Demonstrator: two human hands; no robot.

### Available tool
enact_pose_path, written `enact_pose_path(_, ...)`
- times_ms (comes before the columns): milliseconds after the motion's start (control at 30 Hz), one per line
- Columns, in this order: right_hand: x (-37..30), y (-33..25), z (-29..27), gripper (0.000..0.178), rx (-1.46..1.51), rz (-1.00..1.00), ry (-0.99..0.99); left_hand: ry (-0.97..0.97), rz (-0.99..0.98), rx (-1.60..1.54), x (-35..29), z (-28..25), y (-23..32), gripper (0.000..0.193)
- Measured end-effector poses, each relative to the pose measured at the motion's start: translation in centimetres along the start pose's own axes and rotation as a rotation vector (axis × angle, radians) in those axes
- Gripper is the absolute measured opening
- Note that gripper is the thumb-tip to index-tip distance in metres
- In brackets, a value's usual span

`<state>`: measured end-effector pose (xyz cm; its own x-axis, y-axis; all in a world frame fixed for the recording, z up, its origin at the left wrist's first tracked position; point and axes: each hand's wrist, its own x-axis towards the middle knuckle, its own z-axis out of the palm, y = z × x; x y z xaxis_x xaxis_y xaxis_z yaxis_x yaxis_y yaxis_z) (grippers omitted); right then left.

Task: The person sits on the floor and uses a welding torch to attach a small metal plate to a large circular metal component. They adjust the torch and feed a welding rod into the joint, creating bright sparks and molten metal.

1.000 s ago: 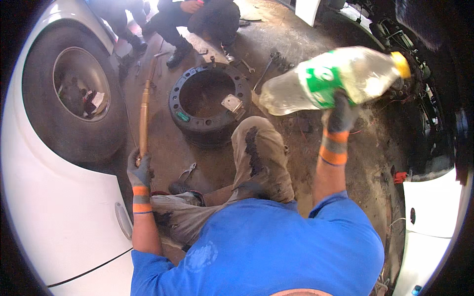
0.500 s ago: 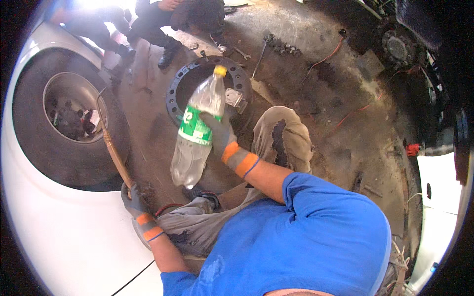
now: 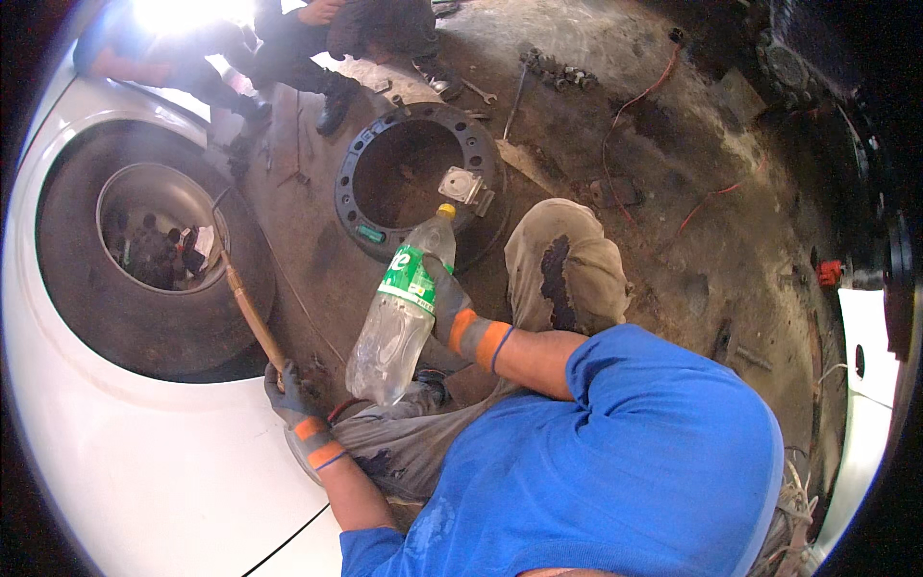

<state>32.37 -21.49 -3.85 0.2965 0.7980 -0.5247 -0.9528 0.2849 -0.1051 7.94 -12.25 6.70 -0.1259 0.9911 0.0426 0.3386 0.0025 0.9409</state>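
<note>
My right hand (image 3: 447, 300), in a grey glove with an orange cuff, is wrapped round a large clear plastic bottle (image 3: 386, 337) with a green label and yellow cap. The bottle is tilted, cap end up and away from me; liquid in it is hard to make out. My left hand (image 3: 288, 394), gloved alike, grips the lower end of a wooden-handled tool (image 3: 252, 313) with a thin bent metal hook at its far end. That hook lies in front of the rim of a wheel (image 3: 67, 260). Beyond the bottle, a dark brake drum (image 3: 354, 178) rests on the floor.
A flat metal part (image 3: 463, 185) and a teal piece (image 3: 370, 234) lie on the drum. A wrench (image 3: 479, 91), a long bar (image 3: 514, 101) and red cable (image 3: 608, 144) lie beyond. Two other people (image 3: 332, 101) are at the far left. White bodywork (image 3: 144, 462) stands beside me.
The bottle in my right hand has come down and closer to my body. My left hand keeps its grip on the hooked tool. The whole view has shifted slightly.
</note>
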Motion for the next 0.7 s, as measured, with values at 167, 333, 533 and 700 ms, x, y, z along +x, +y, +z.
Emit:
enact_pose_path(167, -1.6, -2.3, 2.1, 0.040, 0.069, 0.013, -0.048, 0.006, 0.114, 0.155, 0.8, -0.3, -1.0, 0.043)
enact_pose_path(333, -0.7, -2.0, 1.7, 0.038, 0.064, -0.061, -0.027, 0.005, 0.165, 0.120, 2.0, -0.5, -3.0, 0.042)
enact_pose_path(533, -0.5, -1.8, 1.1, 0.040, 0.089, 0.014, -0.091, -0.041, 0.097, 0.019, 0.8, 0.5, -1.5, 0.040)
enact_pose_path(700, -1.4, -2.0, 1.9, 0.040, 0.068, 0.019, -0.069, -0.035, 0.142, 0.054, 1.0, 0.2, -1.9, 0.037)
